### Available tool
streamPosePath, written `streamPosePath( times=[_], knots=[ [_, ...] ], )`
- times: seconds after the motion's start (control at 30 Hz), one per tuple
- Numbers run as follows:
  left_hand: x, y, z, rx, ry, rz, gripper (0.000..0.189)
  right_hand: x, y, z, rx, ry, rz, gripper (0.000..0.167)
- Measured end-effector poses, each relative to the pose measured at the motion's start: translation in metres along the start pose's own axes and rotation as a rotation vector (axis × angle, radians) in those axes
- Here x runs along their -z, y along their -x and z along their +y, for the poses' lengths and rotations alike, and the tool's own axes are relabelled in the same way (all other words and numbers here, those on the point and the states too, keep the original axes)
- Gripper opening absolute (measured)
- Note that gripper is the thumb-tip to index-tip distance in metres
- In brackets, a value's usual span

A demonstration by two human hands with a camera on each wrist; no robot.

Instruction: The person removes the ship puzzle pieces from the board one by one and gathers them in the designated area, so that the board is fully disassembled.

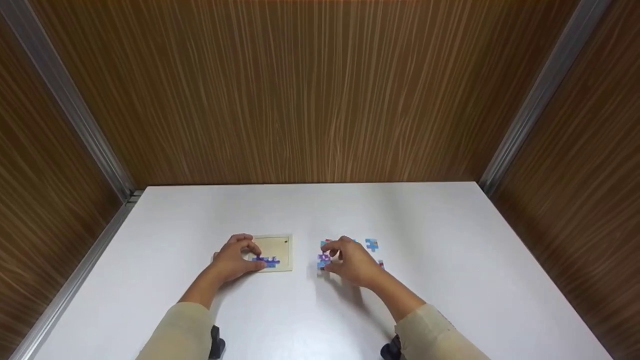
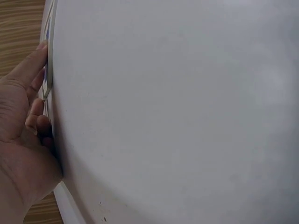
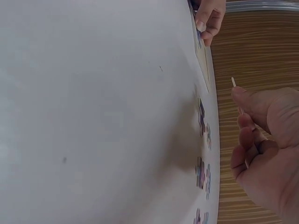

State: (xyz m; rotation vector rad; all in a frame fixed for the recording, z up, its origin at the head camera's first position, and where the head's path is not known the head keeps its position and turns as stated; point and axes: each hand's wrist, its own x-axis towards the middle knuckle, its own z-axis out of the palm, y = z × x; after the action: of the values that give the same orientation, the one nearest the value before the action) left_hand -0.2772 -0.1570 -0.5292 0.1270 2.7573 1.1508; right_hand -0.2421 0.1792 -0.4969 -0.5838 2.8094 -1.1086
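Observation:
A shallow wooden puzzle tray (image 1: pixel 282 250) lies on the white table, with joined purple and blue jigsaw pieces (image 1: pixel 271 263) along its near side. Over its left part bends my left hand (image 1: pixel 232 260), thumb and index fingertip on either side of a puzzle piece there. The left thumb (image 2: pixel 30 65) reaches along the tray's edge in the left wrist view. To the right of the tray, my right hand (image 1: pixel 352 262) pinches a puzzle piece between thumb and fingers. That puzzle piece (image 3: pixel 233 82) appears edge-on as a thin pale strip in the right wrist view, mostly covered by the fingers.
Loose puzzle pieces lie around the right hand, including a blue piece (image 1: pixel 372 244) beyond it and another piece (image 1: pixel 381 264) by the wrist. Several pieces (image 3: pixel 200 172) line up along the table in the right wrist view. Wood-grain panels (image 1: pixel 310 90) enclose the table.

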Motion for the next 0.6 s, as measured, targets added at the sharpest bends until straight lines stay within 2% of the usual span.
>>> streamPosePath(
  times=[0.23, 0.6],
  knots=[
    [0.002, 0.002, 0.002, -0.015, -0.013, 0.003, 0.03, 0.015, 0.022, 0.011, 0.012, 0.008, 0.009, 0.04],
    [0.003, -0.001, 0.002, 0.017, -0.003, -0.002, 0.028, 0.043, 0.052, 0.052, -0.036, 0.064, 0.012, 0.038]
  ],
)
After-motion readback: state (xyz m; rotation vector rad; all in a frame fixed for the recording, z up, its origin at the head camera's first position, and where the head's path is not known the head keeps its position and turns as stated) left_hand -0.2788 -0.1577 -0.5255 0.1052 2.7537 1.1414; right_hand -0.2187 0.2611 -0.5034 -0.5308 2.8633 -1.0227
